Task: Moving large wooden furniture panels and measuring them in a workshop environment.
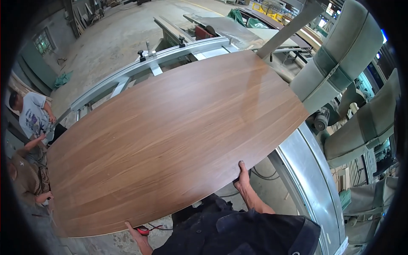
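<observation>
A large brown wood-grain board [165, 136] fills the middle of the head view, face up. Along its near edge my left hand [137, 236] grips toward the left end, thumb on top and the other fingers mostly hidden. Farther right, my right hand [242, 179] holds the same edge, thumb upright against it and the remaining fingers underneath. Just beside my left hand shows a small red and black object [143, 230] whose kind I cannot make out. At the board's left end, a co-worker's hand [43, 197] grasps the edge.
Beyond the board runs a metal machine frame [127, 80] with black knobs. A shiny metal table [312, 170] lies to the right, near grey wrapped ducts [340, 46]. One person in brown [27, 174] and another in a white shirt [34, 112] stand at left.
</observation>
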### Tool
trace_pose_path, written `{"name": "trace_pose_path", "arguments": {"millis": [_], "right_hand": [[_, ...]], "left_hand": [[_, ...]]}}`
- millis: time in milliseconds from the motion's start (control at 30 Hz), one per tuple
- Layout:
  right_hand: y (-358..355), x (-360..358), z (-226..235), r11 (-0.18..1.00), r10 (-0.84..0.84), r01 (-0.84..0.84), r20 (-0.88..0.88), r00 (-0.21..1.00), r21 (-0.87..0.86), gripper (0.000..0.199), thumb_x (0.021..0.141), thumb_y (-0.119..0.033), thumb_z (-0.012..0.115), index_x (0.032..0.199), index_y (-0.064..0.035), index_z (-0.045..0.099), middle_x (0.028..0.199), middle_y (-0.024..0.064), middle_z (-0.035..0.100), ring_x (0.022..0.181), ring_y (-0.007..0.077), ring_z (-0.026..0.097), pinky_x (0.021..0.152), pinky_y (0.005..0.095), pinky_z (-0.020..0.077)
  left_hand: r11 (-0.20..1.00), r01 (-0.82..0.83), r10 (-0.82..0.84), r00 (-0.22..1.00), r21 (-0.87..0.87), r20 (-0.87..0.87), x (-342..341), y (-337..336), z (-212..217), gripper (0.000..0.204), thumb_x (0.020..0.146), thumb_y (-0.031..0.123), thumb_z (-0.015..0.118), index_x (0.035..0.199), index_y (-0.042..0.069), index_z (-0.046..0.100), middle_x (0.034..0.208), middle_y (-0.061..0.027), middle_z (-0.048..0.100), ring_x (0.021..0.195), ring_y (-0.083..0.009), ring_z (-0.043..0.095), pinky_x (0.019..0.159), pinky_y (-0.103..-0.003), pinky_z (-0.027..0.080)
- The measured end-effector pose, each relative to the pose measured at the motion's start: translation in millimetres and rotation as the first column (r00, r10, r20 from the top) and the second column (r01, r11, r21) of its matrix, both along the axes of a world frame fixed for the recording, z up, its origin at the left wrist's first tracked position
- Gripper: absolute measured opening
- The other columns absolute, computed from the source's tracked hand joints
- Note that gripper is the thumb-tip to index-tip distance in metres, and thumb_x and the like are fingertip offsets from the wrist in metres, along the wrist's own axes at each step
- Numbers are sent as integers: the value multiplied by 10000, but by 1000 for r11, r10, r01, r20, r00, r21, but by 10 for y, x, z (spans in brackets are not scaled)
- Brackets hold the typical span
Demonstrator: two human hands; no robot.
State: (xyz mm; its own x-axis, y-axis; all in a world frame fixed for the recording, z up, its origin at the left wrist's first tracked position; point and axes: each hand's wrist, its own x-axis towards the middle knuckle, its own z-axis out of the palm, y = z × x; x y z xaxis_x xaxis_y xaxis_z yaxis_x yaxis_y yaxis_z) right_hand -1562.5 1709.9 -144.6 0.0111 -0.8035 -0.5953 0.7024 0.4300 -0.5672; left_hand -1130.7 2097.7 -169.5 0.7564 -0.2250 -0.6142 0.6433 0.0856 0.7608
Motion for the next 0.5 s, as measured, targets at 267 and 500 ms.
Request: {"name": "trace_pose_path", "arguments": {"millis": [267,500], "right_hand": [[142,138,-78,999,-34,33,-27,999,-29,562,947,-448,587,1376,-102,478,1354,99,574,1232,300,547,1071,492,417],[773,937,-129,999,-29,28,-25,999,-42,597,980,-480,513,1435,-105,420,1431,94,498,1288,301,499,1095,463,398]], "left_hand": [[995,-31,37,998,-94,60,439,229,65,783,898,643,575,1413,69,441,1306,-83,553,1118,-233,556,932,-380,459],[996,48,-48,999,76,-3,986,823,172,624,915,614,575,1173,47,610,933,-58,657,692,-168,605,592,-319,493]]}}
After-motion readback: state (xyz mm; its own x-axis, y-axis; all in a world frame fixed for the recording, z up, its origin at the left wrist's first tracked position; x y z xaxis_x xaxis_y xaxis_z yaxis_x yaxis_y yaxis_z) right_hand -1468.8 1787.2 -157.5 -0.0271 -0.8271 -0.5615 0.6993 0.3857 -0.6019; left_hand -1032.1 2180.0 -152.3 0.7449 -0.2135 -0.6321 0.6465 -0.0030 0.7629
